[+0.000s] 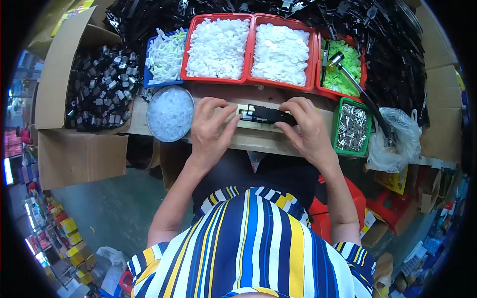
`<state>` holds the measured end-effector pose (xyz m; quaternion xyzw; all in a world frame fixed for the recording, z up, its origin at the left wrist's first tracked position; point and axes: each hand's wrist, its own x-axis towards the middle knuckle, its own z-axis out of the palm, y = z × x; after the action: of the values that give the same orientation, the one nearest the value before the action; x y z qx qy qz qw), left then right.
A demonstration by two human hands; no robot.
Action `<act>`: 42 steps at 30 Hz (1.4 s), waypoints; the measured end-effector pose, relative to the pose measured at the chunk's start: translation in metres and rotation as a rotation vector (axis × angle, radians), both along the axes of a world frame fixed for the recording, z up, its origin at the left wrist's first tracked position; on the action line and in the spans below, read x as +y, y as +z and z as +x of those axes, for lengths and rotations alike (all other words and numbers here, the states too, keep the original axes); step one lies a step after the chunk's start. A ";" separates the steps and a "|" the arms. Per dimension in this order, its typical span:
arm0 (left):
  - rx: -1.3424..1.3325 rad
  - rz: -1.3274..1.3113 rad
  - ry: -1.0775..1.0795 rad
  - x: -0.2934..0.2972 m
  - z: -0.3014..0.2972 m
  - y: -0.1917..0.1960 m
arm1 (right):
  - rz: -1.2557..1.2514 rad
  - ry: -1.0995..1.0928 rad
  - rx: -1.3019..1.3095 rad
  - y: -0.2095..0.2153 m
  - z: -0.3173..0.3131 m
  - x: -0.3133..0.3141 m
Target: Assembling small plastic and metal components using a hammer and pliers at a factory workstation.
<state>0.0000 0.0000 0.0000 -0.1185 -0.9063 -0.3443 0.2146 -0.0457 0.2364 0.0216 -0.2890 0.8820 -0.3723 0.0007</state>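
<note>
- We've got a black part lying flat on a pale strip at the front edge of the worktop, long side running left to right.
- Left hand sits at the part's left end. Its fingers are curled and pinching that end, thumb coming in from the near side.
- Right hand covers the right end. Fingers are bent down over the top of the part and pressed together; the thumb tip is hidden, so we can't tell how tightly it grips.
- So the part spans between both hands, touching both, with its middle showing in the gap.
- Just left of the left hand there's a round tub of clear bits.
- Behind the hands sit two red trays of white pieces, a blue tray of white clips to their left, and a red tray of green bits to the right with a hammer lying across it.
- A green tray of metal pieces sits just right of the right hand, with a plastic bag beyond it.
- A cardboard box of black parts sits far left.
</note>
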 end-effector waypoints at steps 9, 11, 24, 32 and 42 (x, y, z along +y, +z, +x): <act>-0.013 0.036 0.069 -0.010 0.009 -0.006 | 0.127 0.072 0.082 -0.005 0.001 -0.019; -0.014 0.044 0.071 -0.010 0.008 -0.007 | 0.150 0.067 0.113 -0.006 0.001 -0.019; -0.001 0.020 0.011 0.002 0.006 -0.001 | 0.190 0.057 0.040 -0.006 0.001 -0.015; 0.023 0.001 -0.124 0.027 0.002 -0.004 | 0.115 -0.233 0.235 0.021 -0.034 0.036; 0.059 -0.125 -0.262 0.042 0.001 -0.019 | 0.668 -0.491 0.398 -0.002 -0.082 0.097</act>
<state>0.0010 0.0423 -0.0190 -0.2591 -0.8960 -0.3085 0.1866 -0.1273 0.3338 0.0197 -0.1215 0.9790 0.0061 -0.1636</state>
